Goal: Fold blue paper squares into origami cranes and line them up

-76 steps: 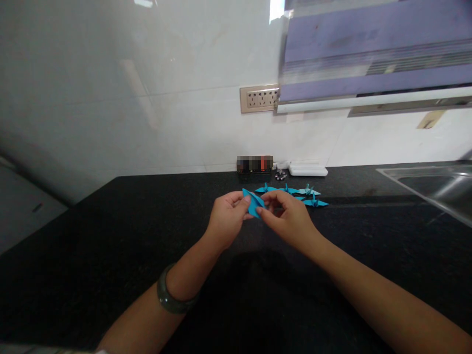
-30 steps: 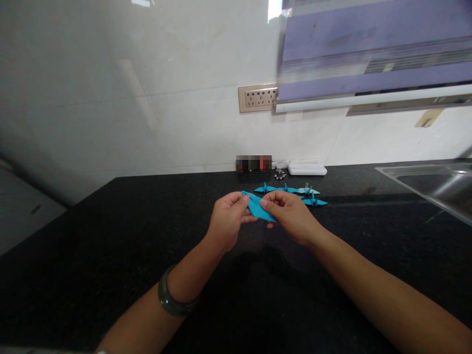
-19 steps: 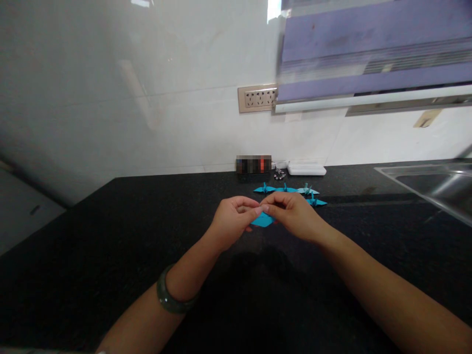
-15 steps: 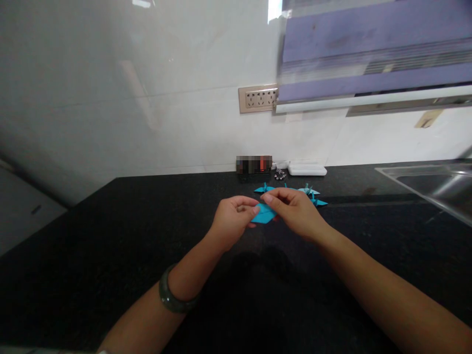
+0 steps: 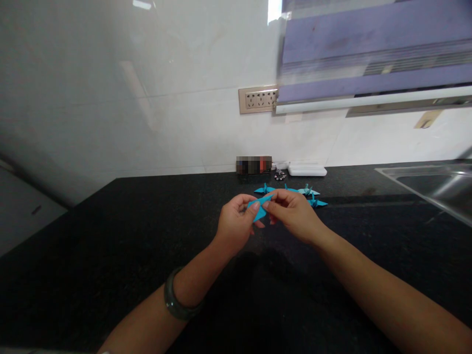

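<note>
A small folded piece of blue paper (image 5: 260, 207) is held between both hands just above the black countertop (image 5: 110, 231). My left hand (image 5: 236, 223) pinches its left side with thumb and fingers; a dark bangle sits on that wrist. My right hand (image 5: 295, 214) pinches its right side, fingers curled. Just behind my right hand lie several finished blue paper cranes (image 5: 306, 192) in a short row on the counter.
At the back by the wall stand a small dark box (image 5: 253, 164), a white flat case (image 5: 307, 170) and a small dark trinket (image 5: 280, 174). A steel sink (image 5: 435, 184) is at the right. A socket strip (image 5: 258, 100) and a range hood (image 5: 372, 59) hang above.
The blue paper was turned and refolded between my fingers; it went from a long slanted strip to a lower flat shape, and now stands raised again. Both hands stayed in the same spot.
</note>
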The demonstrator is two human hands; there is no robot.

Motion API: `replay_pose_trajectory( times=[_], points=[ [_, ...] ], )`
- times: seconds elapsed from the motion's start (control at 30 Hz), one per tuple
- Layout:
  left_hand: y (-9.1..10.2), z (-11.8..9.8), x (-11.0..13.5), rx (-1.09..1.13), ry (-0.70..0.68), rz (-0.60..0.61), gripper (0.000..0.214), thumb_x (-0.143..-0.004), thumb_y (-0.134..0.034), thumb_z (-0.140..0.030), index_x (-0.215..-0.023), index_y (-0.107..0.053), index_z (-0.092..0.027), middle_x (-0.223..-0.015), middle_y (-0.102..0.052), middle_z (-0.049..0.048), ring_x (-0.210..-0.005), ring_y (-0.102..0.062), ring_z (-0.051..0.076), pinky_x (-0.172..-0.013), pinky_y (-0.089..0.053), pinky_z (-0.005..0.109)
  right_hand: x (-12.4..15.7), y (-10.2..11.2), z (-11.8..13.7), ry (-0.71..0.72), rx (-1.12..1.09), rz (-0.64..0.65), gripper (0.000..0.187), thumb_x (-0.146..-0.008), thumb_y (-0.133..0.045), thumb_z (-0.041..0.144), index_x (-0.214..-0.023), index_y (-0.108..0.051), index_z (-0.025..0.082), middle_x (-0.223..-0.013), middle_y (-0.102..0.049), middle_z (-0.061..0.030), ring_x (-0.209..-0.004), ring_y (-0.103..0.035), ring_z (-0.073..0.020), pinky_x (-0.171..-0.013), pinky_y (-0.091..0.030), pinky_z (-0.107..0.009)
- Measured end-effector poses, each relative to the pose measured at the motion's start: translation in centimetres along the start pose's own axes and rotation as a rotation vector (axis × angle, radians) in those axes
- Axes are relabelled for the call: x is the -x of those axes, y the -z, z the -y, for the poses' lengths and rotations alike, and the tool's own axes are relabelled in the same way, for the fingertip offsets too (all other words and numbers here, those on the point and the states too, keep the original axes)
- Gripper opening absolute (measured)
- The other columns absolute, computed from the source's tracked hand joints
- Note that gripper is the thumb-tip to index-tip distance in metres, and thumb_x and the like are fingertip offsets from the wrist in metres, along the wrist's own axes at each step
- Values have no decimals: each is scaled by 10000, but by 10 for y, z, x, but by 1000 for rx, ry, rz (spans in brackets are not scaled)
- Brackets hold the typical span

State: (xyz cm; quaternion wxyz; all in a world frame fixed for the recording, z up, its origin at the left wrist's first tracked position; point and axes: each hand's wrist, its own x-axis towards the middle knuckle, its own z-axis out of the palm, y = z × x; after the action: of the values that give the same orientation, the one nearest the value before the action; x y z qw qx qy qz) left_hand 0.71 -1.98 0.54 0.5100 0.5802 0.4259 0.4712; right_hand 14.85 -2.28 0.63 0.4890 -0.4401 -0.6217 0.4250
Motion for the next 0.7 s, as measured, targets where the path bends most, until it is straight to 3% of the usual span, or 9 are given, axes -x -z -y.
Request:
replay_pose_trajectory(
  times=[0.27,0.7],
  points=[
    [1,4,-1,-19,-12,-15,212,-734,-576,-318,-814,-554,-122,-431,-465,-59,-348,-394,49,-356,-283,157,0,0,-1,39,94,-89,146,-744,-533,255,-822,-596,149,-525,-515,35,-447,-484,-89,-453,-384,-227],
    [1,2,-2,70,31,-17,220,-713,-595,-318,-790,-553,-117,-470,-483,-50,-338,-358,36,-344,-249,161,0,-1,-2,2,-38,-63,218,-791,-481,347,-820,-562,147,-557,-514,29,-446,-472,-86,-440,-411,-233]
  ],
)
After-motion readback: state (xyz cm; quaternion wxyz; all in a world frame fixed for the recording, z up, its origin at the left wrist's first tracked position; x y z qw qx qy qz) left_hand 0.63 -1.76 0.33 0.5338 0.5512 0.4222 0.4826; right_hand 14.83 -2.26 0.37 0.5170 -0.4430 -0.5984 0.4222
